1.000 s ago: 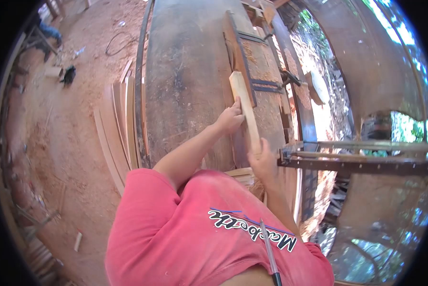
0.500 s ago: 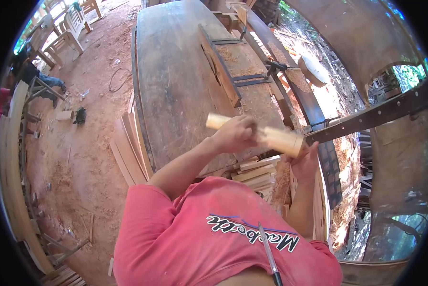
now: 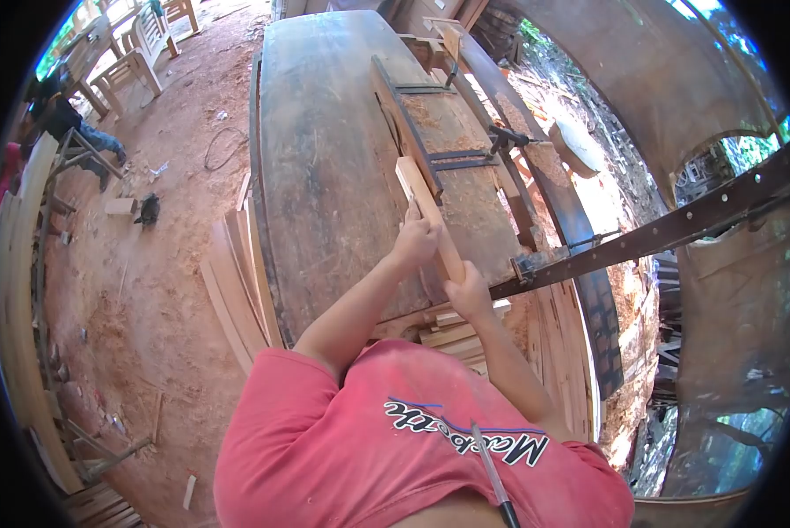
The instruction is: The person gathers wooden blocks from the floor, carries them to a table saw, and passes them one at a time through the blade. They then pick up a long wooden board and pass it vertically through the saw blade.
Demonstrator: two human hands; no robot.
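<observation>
A short, pale piece of wood (image 3: 445,244) points away from me over the large worn tabletop (image 3: 325,132). My left hand (image 3: 415,239) grips its left side around the middle, one finger stretched along it. At the near end, my right hand (image 3: 471,292) is closed around the wood. The far end of the piece lies beside a dark wooden fence (image 3: 405,123), which has black metal bars (image 3: 461,159) running off to its right.
Sawdust lies around the bars. A dark drilled beam (image 3: 659,233) reaches in from the right. Wood strips (image 3: 237,282) lean at the table's left side, and more pieces (image 3: 457,336) lie below its near edge. Long boards (image 3: 21,308) and a person's leg (image 3: 100,145) are at far left.
The wood has swung from lying crosswise near my chest to pointing forward over the table beside the fence. My right hand has moved left and forward with it.
</observation>
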